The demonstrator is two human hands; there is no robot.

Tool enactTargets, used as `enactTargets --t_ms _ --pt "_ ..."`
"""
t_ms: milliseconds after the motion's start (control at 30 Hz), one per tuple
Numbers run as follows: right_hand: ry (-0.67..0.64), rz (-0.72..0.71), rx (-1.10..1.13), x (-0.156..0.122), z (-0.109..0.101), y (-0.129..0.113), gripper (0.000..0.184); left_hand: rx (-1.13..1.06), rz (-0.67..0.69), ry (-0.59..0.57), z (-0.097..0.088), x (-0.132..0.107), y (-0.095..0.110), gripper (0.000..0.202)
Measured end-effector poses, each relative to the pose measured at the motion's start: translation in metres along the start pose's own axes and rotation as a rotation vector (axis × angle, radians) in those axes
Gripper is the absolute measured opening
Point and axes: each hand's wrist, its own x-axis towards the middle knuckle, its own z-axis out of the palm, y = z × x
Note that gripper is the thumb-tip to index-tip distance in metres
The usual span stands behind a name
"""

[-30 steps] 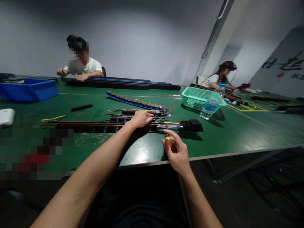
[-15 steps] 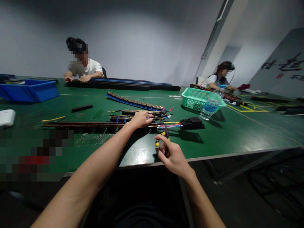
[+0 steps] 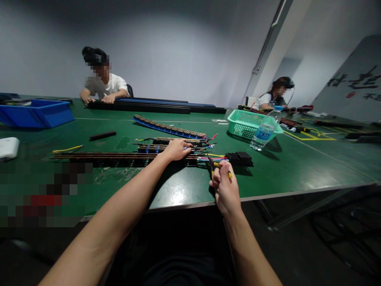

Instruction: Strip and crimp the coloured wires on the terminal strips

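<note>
My left hand [image 3: 178, 149] lies over the middle of several narrow strips, its fingers bent down on a black rail with copper-coloured bars [image 3: 119, 155]. My right hand [image 3: 226, 184] is closed round pliers [image 3: 218, 164] with yellow and black handles. The pliers' dark jaws point up and left, close to coloured wires [image 3: 205, 158] at the rail's right end; whether they touch the wires I cannot tell. These wires run to a black ribbed connector block [image 3: 239, 159]. Behind my left hand lies a curved blue strip with brass-coloured bars [image 3: 169, 128].
A green basket [image 3: 242, 123] and a water bottle [image 3: 263, 133] stand at the right. On the left are a blue bin [image 3: 38, 115], a short black bar [image 3: 102, 136] and a white object [image 3: 8, 148]. Two people sit across the green table [image 3: 291, 167], whose front edge runs before me.
My right hand has moved right and up slightly, and its fingers have closed round the pliers, which have turned. My left hand stays in place. The connector block has shifted slightly.
</note>
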Motion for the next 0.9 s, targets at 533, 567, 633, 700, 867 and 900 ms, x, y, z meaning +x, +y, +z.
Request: enactTargets --t_ms 533,567,633,700,867,900 --pt "-0.251 -0.316 -0.502 -0.064 -0.008 0.013 0.051 0.032 0.001 0.015 0.004 0.002 -0.003 0.038" --pt "-0.288 -0.342 -0.469 -0.063 -0.008 0.009 0.057 0.026 0.002 0.01 0.003 0.001 -0.002 0.038" --pt "-0.357 -0.377 -0.383 -0.052 -0.005 -0.003 0.064 0.014 -0.007 -0.005 0.001 0.001 -0.001 0.038" --pt "-0.383 -0.378 -0.281 -0.031 0.0 -0.017 0.064 0.007 -0.03 -0.021 -0.002 0.0 0.001 0.038" --pt "-0.331 -0.227 0.021 0.037 0.017 -0.045 0.039 0.007 -0.029 -0.001 -0.003 -0.002 0.003 0.039" --pt "-0.321 -0.158 0.06 0.049 0.019 -0.047 0.039 0.013 -0.02 0.005 -0.003 -0.002 0.002 0.039"
